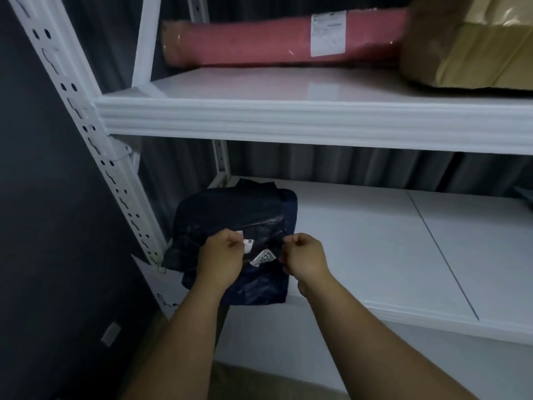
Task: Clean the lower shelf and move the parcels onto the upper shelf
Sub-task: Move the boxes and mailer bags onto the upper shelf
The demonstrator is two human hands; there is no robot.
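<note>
White tag (264,257) on dark parcel (230,209) reads "523"; pink roll's label (328,33) illegible

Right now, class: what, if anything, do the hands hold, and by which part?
Both hands pinch the dark blue plastic parcel by its top film near the labels: left hand left of them, right hand right.

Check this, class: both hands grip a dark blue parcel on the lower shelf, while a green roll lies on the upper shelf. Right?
Not quite: the roll is pink, not green, as the head view shows. Both the left hand and right hand do grip the dark blue parcel on the lower shelf; the roll lies on the upper shelf.
</note>
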